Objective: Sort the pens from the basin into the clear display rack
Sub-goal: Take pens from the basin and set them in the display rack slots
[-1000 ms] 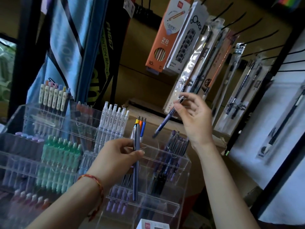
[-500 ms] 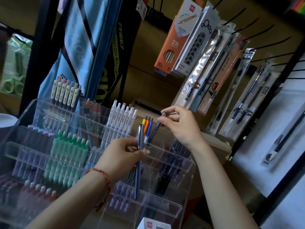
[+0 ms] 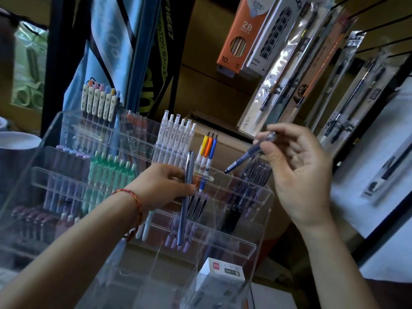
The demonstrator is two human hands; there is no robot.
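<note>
The clear display rack (image 3: 243, 192) fills the lower left, its tiers holding rows of white, green, purple and dark pens. My left hand (image 3: 165, 186) grips a grey-blue pen (image 3: 184, 210) upright in front of the rack's middle tiers. My right hand (image 3: 298, 172) pinches a dark blue pen (image 3: 245, 156) between thumb and fingers, its tip slanting down-left just above the rack's upper right compartment of dark pens (image 3: 254, 177). Three pens with yellow, orange and blue tops (image 3: 208, 150) stand between my two hands. The basin is not clearly in view.
Packaged pens and pencil boxes (image 3: 243, 34) hang on hooks above and to the right. A blue racket bag (image 3: 107, 47) stands behind the rack. A small white box (image 3: 220, 270) lies below the rack's front. A cardboard box (image 3: 236, 143) sits behind the rack.
My right hand drew back to the right with the dark blue pen, its tip now over the upper right compartment. The left hand kept its pen in place. The view moved closer.
</note>
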